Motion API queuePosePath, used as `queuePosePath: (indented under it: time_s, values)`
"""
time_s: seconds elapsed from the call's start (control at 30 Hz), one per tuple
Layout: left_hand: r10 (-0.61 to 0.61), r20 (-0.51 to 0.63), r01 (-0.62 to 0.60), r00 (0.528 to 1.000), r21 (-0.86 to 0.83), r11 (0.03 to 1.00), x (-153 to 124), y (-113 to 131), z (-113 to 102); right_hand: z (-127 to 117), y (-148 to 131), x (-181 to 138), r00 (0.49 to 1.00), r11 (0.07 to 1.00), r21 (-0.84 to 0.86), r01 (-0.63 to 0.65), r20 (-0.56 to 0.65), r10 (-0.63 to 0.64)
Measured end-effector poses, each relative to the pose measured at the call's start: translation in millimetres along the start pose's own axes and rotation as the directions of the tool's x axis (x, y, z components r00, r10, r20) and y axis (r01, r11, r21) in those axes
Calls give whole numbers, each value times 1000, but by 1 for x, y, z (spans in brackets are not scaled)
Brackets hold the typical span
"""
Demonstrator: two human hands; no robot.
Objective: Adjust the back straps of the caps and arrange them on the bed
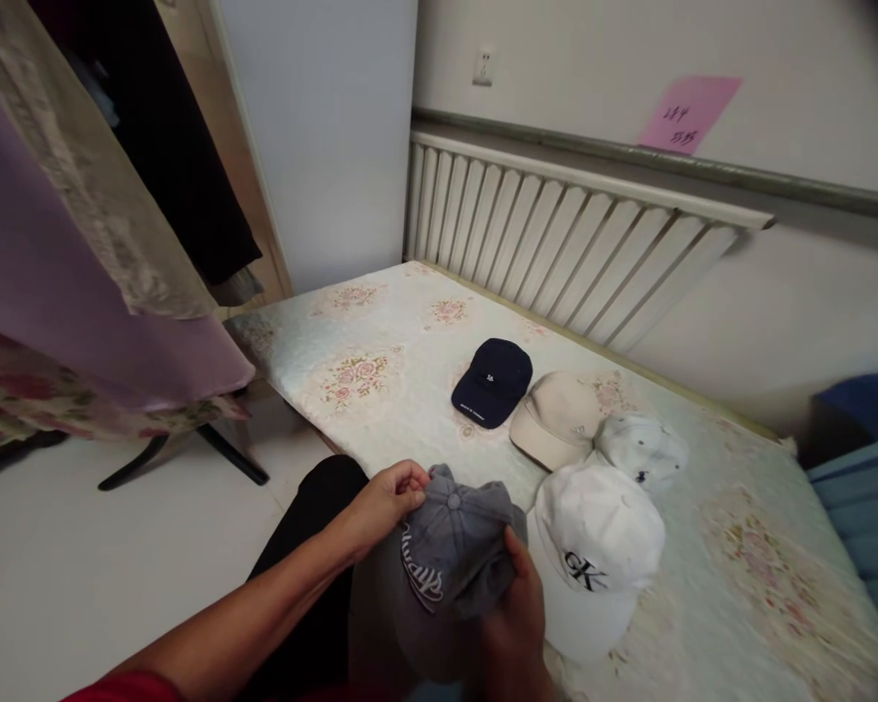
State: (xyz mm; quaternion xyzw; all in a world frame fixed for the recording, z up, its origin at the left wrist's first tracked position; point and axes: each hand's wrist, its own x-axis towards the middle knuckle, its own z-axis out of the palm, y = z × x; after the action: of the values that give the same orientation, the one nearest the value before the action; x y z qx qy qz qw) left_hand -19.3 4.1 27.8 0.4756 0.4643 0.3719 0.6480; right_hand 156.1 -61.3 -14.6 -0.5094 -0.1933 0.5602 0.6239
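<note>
A grey-blue baseball cap [464, 531] with white script lettering is held between my two hands, its brim pointing down toward me. My left hand [389, 502] pinches the cap's edge on the left. Around the opposite side my right hand [518, 609] grips it, thumb on the fabric and the other fingers mostly hidden. Just right of it lies a white cap [607, 517] with a black CK logo. Behind that are a pale cap [644, 450] with a small dark emblem, a beige cap [560, 414] and a navy cap [496, 380].
The caps lie on a flower-patterned bed cover [380, 322]. A white radiator [541, 229] runs along the wall behind it. Clothes [80, 214] hang on a stand [226, 453] at the left. Blue fabric [863, 487] is at the right edge.
</note>
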Motion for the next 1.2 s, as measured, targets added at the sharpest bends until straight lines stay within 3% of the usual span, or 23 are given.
queuePosePath:
  time_s: [0.2,0.3,0.43,0.63,0.97,1.2]
  values:
    - [20,19,-19,1000,-26,999,1,0,-9,7,-10,-13,991,979,-154,131,-2,-133]
    - [26,17,-26,1000,-35,999,-2,0,-14,17,-8,-12,1000,1000,-1,19,-22,-19]
    - [54,28,-52,998,-57,997,-5,-4,-22,31,-1,-10,981,960,207,-188,90,172]
    - [73,42,-71,996,-48,996,-10,-5,-30,40,1,-16,949,870,384,-309,179,258]
    - [100,30,-100,995,22,995,-13,-1,-28,42,-2,-20,941,853,401,-334,193,278]
    - [156,-94,-140,983,156,978,-15,-9,-28,42,2,-22,950,864,400,-306,184,252]
